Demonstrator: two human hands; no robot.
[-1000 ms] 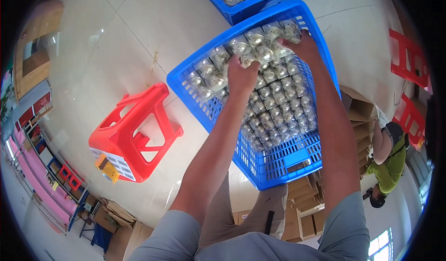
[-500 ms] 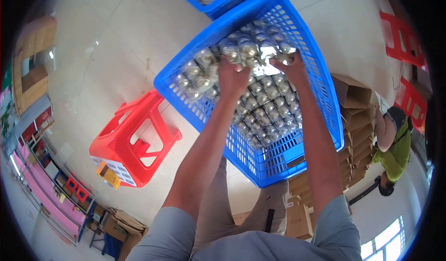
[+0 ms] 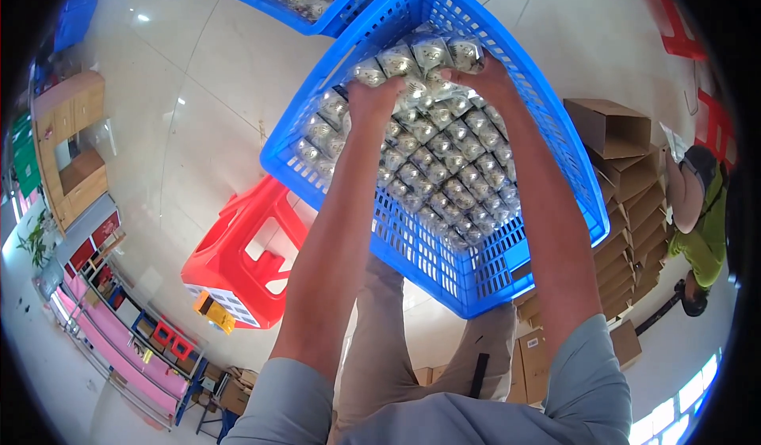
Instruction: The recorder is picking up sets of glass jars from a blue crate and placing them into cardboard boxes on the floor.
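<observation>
Left hand (image 3: pixel 372 100) and right hand (image 3: pixel 489 82) have shifted higher in view, clamped on a clear pack (image 3: pixel 431 52) inside the blue crate (image 3: pixel 577 171). Positioning seems underway; the next move needs level support.

Blue crate (image 3: pixel 276 150): smooth plastic, slight sheen, perforated walls. Wrapped packs (image 3: pixel 432 55): clear, glossy plastic film. Red stool (image 3: pixel 214 264): smooth, glossy plastic. Floor (image 3: pixel 206 128): polished, reflective tile. Open carton (image 3: pixel 587 124): matt cardboard. Trousers (image 3: pixel 380 318) and shirt (image 3: pixel 444 425): matt cloth.
</observation>
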